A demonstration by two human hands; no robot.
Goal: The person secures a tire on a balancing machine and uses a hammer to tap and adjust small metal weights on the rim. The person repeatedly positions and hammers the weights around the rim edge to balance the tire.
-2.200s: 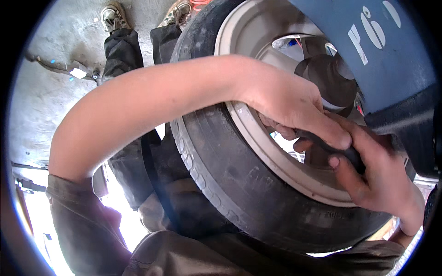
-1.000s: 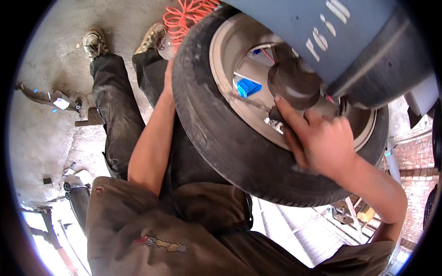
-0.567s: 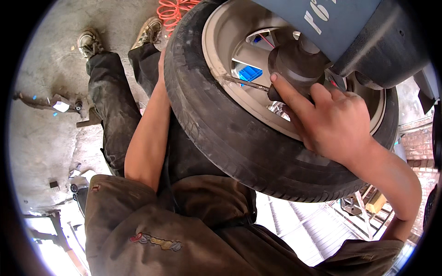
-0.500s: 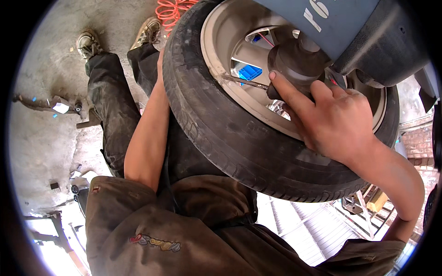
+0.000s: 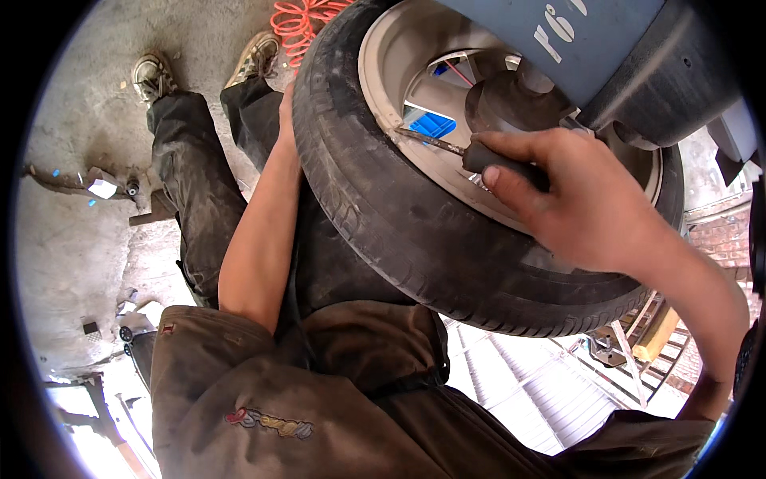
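Note:
A black tire [image 5: 415, 231] on a light-coloured metal rim [image 5: 383, 76] fills the upper middle, mounted at a dark round hub piece [image 5: 511, 108]. My right hand [image 5: 582, 199] is closed around the dark handle of a screwdriver [image 5: 435, 142]. Its thin shaft points left, and the tip touches the inner face of the rim near its edge. On the tire's left side, my left hand [image 5: 286, 116] rests against the tread. The tire hides its fingers.
Above the wheel juts a blue-grey machine housing [image 5: 558, 28] with a black part [image 5: 670, 76] beside it. A coiled orange hose [image 5: 297, 32] lies at the top. Through the spokes shows a blue crate [image 5: 432, 126]. Scraps [image 5: 102, 188] litter the concrete floor at left.
My right hand has altered its grip: the forefinger stretched along the screwdriver is now bent round the handle, with the thumb in view. The wheel has shifted slightly.

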